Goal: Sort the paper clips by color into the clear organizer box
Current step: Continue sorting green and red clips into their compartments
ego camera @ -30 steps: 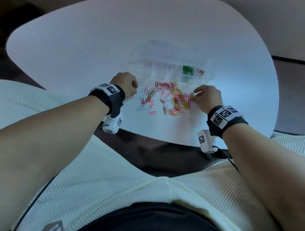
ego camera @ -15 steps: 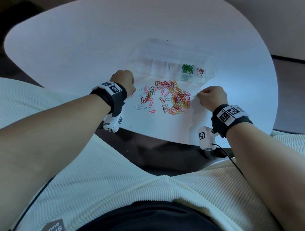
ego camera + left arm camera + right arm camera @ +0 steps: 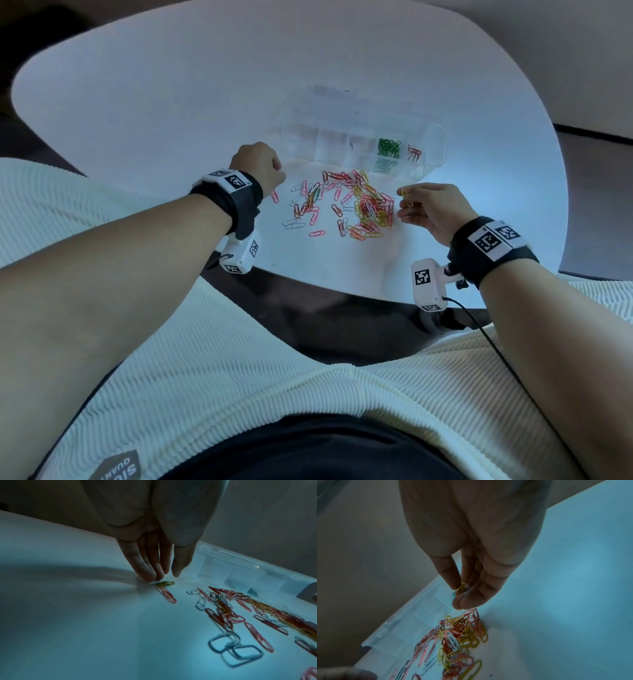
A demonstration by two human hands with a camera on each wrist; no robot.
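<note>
Small yellow wire paper clips [image 3: 405, 198], two or so, pinched in the right hand [image 3: 433, 209] between thumb and fingertips, lifted just off the white tabletop [image 3: 171, 102] at the right edge of the mixed pile of coloured clips [image 3: 359, 205]. Wrist view confirms the pinch; one clip's long axis runs roughly along the fingers.

Clear plastic organizer box [image 3: 435, 144] lies beyond the pile, long side across the table. Green clips [image 3: 388, 148] fill one compartment, a few red clips [image 3: 413, 154] the rightmost; those to the left look empty. From the right hand the box is forward and slightly left, so that hand is the nearer carrier.

Left hand [image 3: 258, 166] at the pile's left end, fingers straight, tips on the table beside a yellow-green clip [image 3: 165, 583], holding nothing.
</note>
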